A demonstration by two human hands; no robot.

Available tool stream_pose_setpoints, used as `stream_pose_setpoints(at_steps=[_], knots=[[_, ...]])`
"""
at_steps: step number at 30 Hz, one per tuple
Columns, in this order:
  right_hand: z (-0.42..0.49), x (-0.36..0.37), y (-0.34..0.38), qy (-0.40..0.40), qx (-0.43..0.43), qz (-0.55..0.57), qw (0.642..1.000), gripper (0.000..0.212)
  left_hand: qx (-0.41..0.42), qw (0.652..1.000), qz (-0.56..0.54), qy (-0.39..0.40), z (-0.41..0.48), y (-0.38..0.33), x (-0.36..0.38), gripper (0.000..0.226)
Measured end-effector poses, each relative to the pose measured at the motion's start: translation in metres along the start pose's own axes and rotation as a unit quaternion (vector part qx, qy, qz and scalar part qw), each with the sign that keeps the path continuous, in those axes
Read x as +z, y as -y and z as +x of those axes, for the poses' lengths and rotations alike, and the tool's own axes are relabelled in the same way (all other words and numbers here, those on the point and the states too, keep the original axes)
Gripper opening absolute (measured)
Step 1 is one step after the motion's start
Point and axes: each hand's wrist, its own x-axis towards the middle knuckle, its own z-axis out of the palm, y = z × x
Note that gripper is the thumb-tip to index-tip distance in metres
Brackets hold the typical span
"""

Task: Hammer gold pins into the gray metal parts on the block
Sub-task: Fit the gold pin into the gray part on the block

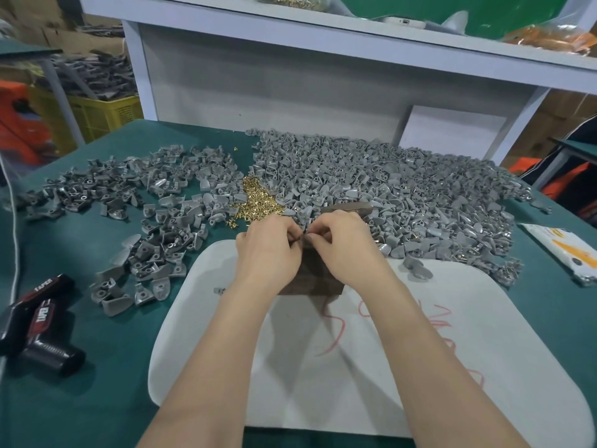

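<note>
My left hand (268, 247) and my right hand (345, 244) meet over a dark brown block (310, 273) that stands on a white pad (355, 350). Their fingertips pinch a small gray metal part (303, 239) between them at the block's top; most of it is hidden. A pile of gold pins (256, 202) lies just beyond the hands. Gray metal parts lie in a big heap (387, 189) on the right and a looser spread (155, 202) on the left. A brownish hammer head (350, 207) shows behind my right hand.
Black "TAPER" boxes (35, 321) lie at the left on the green table (80, 399). A white and orange packet (562, 250) lies at the right edge. A white shelf unit (290, 76) stands behind. A white cord (13, 221) runs down the left side.
</note>
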Motion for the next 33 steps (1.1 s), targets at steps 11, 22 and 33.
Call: stream_pose_setpoints(at_steps=[11,22,33], knots=[[-0.005,0.01,-0.001,-0.064,0.011,0.05,0.997,0.01,-0.006,1.0,0.007,-0.002,0.001,0.001,0.002,0.005],[-0.002,0.005,0.005,-0.042,0.018,-0.01,0.999,0.011,-0.005,1.0,0.001,0.004,0.0,-0.002,0.0,0.005],[-0.004,0.007,0.011,-0.047,0.023,-0.053,0.997,0.012,0.0,1.0,-0.002,0.001,-0.002,-0.004,-0.002,0.008]])
